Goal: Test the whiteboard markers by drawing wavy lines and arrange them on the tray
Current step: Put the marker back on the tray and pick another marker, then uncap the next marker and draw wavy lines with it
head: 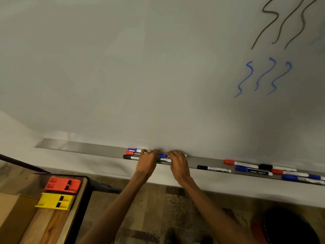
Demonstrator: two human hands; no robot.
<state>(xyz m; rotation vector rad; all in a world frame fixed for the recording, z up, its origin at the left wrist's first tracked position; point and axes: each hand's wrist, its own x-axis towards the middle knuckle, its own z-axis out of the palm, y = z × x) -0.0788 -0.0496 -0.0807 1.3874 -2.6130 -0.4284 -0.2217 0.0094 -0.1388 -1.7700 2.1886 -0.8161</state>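
Note:
A grey tray (84,147) runs along the bottom of the whiteboard (140,67). At its middle lies a tidy group of markers: blue-capped (132,149), red-capped (129,152) and black-capped (127,157) ends stick out to the left. My left hand (146,162) and my right hand (179,162) both rest on this group with fingers curled over it; a blue marker (161,155) and a green cap (159,160) show between them. Several loose markers (255,170) lie scattered on the tray to the right. Blue wavy lines (263,78) and dark wavy lines (284,23) are on the board.
A wooden table (52,224) stands at the lower left with a red block (63,185) and a yellow block (55,201) on it. Patterned floor lies below the tray. A dark round object (288,228) sits at the lower right.

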